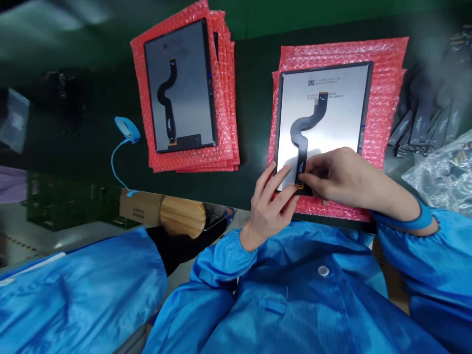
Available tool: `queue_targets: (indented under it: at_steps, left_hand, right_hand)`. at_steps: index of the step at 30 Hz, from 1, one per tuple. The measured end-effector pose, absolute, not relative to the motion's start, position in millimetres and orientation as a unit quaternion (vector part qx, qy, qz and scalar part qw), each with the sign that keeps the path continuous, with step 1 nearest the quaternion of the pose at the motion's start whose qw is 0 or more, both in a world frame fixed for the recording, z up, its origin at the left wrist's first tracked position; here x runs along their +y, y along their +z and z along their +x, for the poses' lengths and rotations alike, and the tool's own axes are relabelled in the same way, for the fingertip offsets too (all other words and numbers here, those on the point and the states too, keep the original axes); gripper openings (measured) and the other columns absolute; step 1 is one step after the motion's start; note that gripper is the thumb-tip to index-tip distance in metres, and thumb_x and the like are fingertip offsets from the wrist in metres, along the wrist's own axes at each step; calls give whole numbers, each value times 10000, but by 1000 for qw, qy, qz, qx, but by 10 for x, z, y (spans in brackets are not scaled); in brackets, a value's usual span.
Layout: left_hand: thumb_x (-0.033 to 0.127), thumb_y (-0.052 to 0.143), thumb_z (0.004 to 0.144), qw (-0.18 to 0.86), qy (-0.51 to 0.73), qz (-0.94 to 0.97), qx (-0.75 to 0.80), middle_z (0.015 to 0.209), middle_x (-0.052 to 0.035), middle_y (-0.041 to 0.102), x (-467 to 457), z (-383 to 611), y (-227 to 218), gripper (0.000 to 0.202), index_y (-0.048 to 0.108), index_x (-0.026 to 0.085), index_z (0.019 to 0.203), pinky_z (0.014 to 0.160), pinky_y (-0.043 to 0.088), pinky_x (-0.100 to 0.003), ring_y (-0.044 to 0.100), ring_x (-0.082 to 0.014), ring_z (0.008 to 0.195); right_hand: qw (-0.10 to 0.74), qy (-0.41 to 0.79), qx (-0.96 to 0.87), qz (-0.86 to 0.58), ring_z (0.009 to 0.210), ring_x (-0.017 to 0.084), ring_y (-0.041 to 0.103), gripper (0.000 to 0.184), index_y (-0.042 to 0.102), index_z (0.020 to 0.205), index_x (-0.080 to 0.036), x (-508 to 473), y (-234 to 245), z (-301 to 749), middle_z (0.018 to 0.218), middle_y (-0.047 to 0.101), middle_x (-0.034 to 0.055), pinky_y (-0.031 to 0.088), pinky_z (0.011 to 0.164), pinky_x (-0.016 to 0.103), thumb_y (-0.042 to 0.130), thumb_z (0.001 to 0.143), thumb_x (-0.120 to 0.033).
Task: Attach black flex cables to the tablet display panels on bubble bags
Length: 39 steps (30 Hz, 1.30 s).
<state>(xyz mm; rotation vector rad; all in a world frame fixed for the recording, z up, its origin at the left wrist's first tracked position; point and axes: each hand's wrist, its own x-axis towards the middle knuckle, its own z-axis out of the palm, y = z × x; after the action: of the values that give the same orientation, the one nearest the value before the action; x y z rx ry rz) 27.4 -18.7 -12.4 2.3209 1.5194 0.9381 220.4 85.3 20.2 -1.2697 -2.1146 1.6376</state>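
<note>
An LCD screen panel (334, 125) lies back side up on red bubble-wrap bags (385, 78). A black S-shaped flex cable (303, 129) runs down its silvery back, its lower end at the panel's bottom edge. My right hand (341, 177) is closed, with thumb and fingertips pinched at the cable's lower end. Spread over the lower left corner of the panel are the fingers of my left hand (271, 204), one fingertip near the cable's end connector. The right fingers partly hide the bottom edge.
Left of me another screen panel (184, 98) with its own flex cable lies on stacked red bubble-wrap bags (228, 98). Several loose flex cables (424, 115) and a clear plastic bag (442, 172) are at the right. A blue cord (114, 160) and a wooden stool (182, 216) sit left; beside me is a person's blue sleeve (84, 290).
</note>
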Motion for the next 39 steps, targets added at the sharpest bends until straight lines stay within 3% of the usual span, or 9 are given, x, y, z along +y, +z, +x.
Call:
queue_targets:
  at_steps: [8,14,23,31,36,39]
  left_hand:
    - [141,731,908,108,339,786,506,1399,-152,634,-218,270,-126,224,658,161,1118,1102,549,-545,509,-350,1425]
    - [159,706,930,115,342,786,502,1453,-116,607,-229,274,-98,217,640,193,1134,1110,548,-558,489,-344,1450]
    - [103,691,924,96,329,802,489,1453,-131,600,-243,236,-46,312,643,179,1222,1095,563,-571,484,-364,1451]
    - [78,648,945,101,279,820,489,1482,-129,574,-260,147,27,361,636,185,1289,1115,549,-576,443,-372,1480]
    - [54,635,936,92,273,824,487,1461,-173,579,-253,134,48,364,642,133,1291,1148,510,-579,433,-382,1482]
    - [81,624,951,97,280,819,492,1475,-147,577,-248,133,39,355,633,162,1297,1152,503,-585,428,-370,1489]
  right_hand:
    - [73,542,-721,-426,484,119,488,224,631,665,-175,862,296,2211,556,612,4,359,530,295,608,884,-212]
    - [83,557,-705,-431,556,176,584,207,674,729,-191,854,349,2250,640,667,38,396,540,325,595,910,-254]
    - [75,557,-692,-453,608,198,636,189,682,749,-188,835,392,2259,678,682,41,422,590,338,618,916,-250]
    - [94,543,-710,-438,582,193,594,191,698,738,-192,839,402,2210,647,657,40,410,595,347,603,901,-223]
    - [120,533,-721,-426,581,190,577,224,688,717,-195,846,372,2199,635,642,48,401,591,342,612,911,-279]
    - [135,531,-727,-413,570,186,564,265,684,717,-195,846,357,2200,594,613,47,401,583,339,597,931,-324]
